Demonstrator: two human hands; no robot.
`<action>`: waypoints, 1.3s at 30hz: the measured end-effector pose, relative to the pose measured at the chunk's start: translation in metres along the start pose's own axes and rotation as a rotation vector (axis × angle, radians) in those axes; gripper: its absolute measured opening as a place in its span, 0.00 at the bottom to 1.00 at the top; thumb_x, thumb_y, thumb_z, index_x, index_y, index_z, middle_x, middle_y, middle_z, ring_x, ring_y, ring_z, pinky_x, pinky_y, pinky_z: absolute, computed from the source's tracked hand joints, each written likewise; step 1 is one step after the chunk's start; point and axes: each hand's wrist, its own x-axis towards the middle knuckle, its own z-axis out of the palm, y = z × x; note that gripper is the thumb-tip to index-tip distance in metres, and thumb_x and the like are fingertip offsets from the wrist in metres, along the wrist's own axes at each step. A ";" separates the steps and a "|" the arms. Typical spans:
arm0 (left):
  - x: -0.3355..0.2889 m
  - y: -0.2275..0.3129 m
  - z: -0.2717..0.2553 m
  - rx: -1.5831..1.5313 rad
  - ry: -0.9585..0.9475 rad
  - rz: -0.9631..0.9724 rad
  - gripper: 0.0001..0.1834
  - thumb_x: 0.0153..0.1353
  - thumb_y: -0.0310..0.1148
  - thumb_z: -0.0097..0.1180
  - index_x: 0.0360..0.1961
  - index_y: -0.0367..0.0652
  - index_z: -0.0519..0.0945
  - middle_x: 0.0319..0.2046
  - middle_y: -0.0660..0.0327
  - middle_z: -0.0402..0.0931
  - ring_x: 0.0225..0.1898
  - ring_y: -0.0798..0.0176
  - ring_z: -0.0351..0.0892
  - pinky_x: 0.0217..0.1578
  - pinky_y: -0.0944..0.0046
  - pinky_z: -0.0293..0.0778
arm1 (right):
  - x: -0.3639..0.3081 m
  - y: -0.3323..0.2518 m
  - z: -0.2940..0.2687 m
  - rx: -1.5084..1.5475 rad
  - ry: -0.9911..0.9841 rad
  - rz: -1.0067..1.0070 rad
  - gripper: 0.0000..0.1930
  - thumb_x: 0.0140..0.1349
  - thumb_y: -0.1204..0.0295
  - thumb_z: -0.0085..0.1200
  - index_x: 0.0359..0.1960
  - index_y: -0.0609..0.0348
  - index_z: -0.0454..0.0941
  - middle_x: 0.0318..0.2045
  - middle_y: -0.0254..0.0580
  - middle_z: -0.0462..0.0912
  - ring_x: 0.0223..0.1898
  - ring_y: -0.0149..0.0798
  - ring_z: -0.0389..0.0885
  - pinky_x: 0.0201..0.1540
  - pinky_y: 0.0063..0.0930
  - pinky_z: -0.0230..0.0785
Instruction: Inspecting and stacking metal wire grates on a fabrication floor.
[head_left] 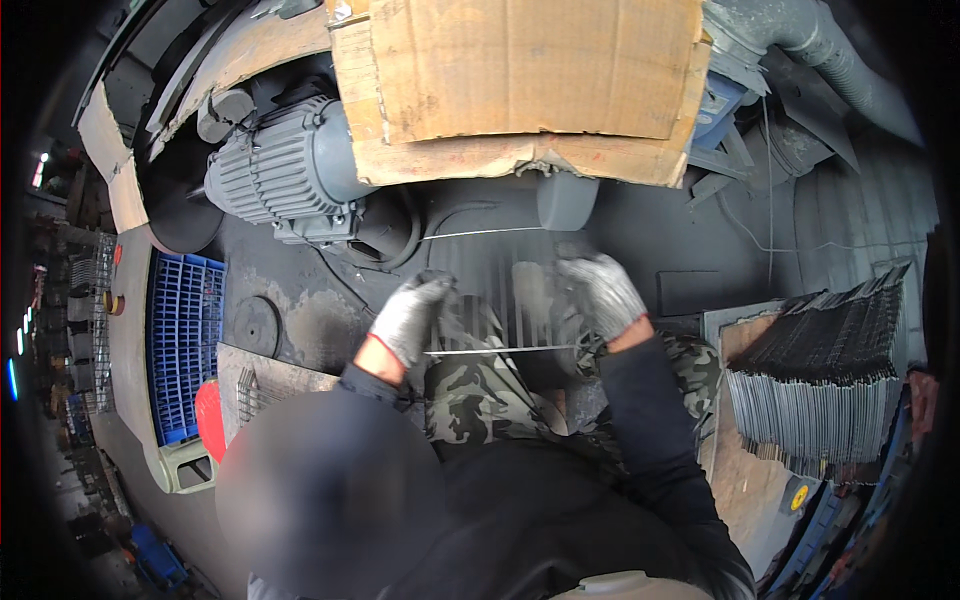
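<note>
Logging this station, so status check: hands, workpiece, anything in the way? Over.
Left hand, right hand gloved, apart; grip blurred. Pale rod runs crosswise, nearer the body. No clear obstruction; cardboard sheet beyond both hands.

The left glove (412,308) and right glove (608,297), at the dial's centre, are pale matt cloth, darkly smudged; the surface (530,290) between them seems dull metal, though blur makes that uncertain. At 12 o'clock, cardboard (530,70), matt and torn-edged; at 10, a motor (280,165) of ribbed, painted metal; at 9, a smooth plastic crate (187,340); past 3, a stack (815,400) of dull metal pieces.
</note>
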 end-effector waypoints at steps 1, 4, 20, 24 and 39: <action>0.013 0.001 -0.024 -0.078 -0.028 -0.083 0.12 0.73 0.31 0.61 0.53 0.40 0.79 0.36 0.59 0.82 0.31 0.61 0.84 0.32 0.58 0.84 | 0.010 -0.034 0.005 -0.071 -0.046 0.115 0.15 0.69 0.75 0.50 0.51 0.56 0.88 0.47 0.47 0.91 0.50 0.46 0.89 0.60 0.39 0.78; 0.021 0.014 0.017 -0.028 -0.143 -0.138 0.07 0.74 0.30 0.58 0.47 0.39 0.81 0.33 0.61 0.82 0.30 0.61 0.83 0.34 0.59 0.83 | -0.008 -0.011 -0.024 -0.156 0.067 -0.084 0.15 0.69 0.73 0.55 0.52 0.61 0.88 0.42 0.46 0.92 0.42 0.42 0.91 0.53 0.34 0.80; 0.003 0.036 -0.025 0.037 0.041 -0.116 0.13 0.73 0.33 0.58 0.55 0.40 0.82 0.33 0.65 0.82 0.30 0.69 0.80 0.32 0.69 0.79 | 0.018 -0.015 0.042 0.843 0.065 0.262 0.08 0.71 0.71 0.60 0.46 0.61 0.86 0.38 0.42 0.90 0.31 0.37 0.88 0.34 0.30 0.80; 0.002 0.031 0.039 0.106 0.006 -0.154 0.13 0.75 0.32 0.56 0.56 0.42 0.82 0.34 0.63 0.82 0.31 0.66 0.81 0.34 0.64 0.80 | -0.013 -0.047 -0.006 0.493 0.174 0.205 0.12 0.69 0.64 0.61 0.44 0.59 0.88 0.34 0.36 0.89 0.35 0.30 0.84 0.39 0.26 0.75; -0.029 0.019 -0.039 0.240 0.116 0.143 0.16 0.73 0.34 0.61 0.56 0.37 0.81 0.39 0.62 0.83 0.41 0.67 0.82 0.40 0.65 0.80 | 0.012 -0.022 0.050 0.624 -0.091 0.247 0.17 0.72 0.64 0.61 0.48 0.69 0.82 0.39 0.46 0.89 0.37 0.39 0.87 0.39 0.35 0.78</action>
